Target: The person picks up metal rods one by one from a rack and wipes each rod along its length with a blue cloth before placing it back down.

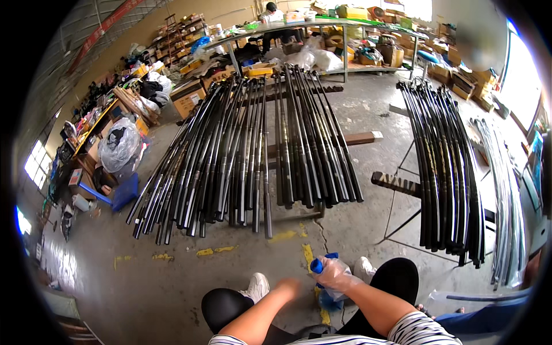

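Note:
Between my knees, my right hand, in a clear plastic glove, is closed around a bright blue, cloth-like bundle whose ends stick out past the fingers. Below that hand hangs or stands a translucent blue object, partly covered by my wrist. My left hand is bare and smeared by motion, just left of the right one; its fingers cannot be made out. In front of me, long, slim black poles lie side by side on supports, thick ends toward me. A second group of black poles lies beside them.
At the right, another rack carries more black poles, with plastic-wrapped grey tubes beyond. A blue dustpan and plastic bag are at the left. A person is behind the far cluttered table.

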`<control>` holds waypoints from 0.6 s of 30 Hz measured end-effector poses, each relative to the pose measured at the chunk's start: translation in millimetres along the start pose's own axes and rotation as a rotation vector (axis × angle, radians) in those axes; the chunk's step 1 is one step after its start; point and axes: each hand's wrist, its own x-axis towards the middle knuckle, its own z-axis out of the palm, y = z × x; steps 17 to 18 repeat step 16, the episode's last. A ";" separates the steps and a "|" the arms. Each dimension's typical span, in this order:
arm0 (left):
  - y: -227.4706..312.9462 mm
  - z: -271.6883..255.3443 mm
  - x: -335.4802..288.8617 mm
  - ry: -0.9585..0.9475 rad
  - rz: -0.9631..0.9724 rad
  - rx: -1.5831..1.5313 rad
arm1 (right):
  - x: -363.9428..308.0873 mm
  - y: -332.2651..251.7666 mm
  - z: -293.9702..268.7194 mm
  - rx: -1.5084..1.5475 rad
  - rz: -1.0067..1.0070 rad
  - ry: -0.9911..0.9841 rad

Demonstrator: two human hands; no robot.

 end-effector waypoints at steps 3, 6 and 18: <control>9.6 -18.4 -18.0 0.004 -0.062 -0.088 | -0.1 6.3 10.1 0.025 -0.044 0.049; 7.8 -8.5 -9.0 0.055 -0.015 -0.043 | -0.7 -3.3 5.8 -0.006 -0.032 0.049; 7.3 -1.7 8.0 0.117 0.008 -0.164 | 3.6 -7.5 8.2 0.015 -0.069 0.052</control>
